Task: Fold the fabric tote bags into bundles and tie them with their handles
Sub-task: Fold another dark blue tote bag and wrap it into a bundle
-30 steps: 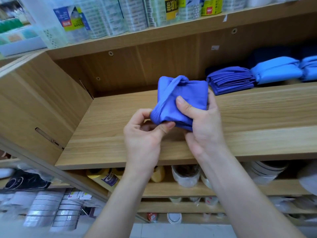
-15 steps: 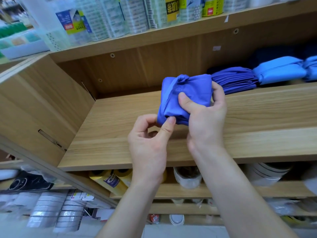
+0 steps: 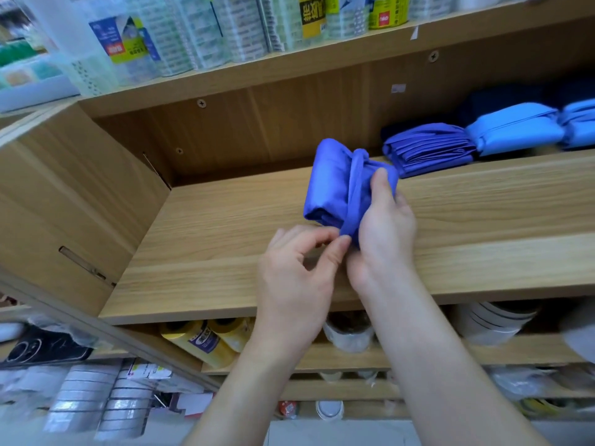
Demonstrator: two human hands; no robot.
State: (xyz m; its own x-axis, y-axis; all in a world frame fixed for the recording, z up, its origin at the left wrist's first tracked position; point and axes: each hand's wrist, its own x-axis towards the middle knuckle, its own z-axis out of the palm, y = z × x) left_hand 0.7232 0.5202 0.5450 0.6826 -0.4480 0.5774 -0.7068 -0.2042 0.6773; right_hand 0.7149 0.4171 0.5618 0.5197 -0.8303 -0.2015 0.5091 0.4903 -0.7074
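A folded violet-blue tote bag bundle (image 3: 331, 185) is held upright above the wooden shelf board (image 3: 225, 226). One of its handles (image 3: 352, 194) runs as a band down its right side. My right hand (image 3: 383, 226) grips the bundle's right part, thumb pressed on the fabric near the top. My left hand (image 3: 299, 268) is just below it, thumb and forefinger pinching the handle's lower end.
Folded bags lie at the back right of the shelf: a violet one (image 3: 428, 152) and light blue ones (image 3: 515, 130). The shelf above holds packaged tape rolls (image 3: 206, 30). Lower shelves carry yellow rolls (image 3: 206, 339) and other goods.
The bundle has turned upright and shifted slightly right and away from me. The handle now lies down its right side, and my left hand pinches its lower end.
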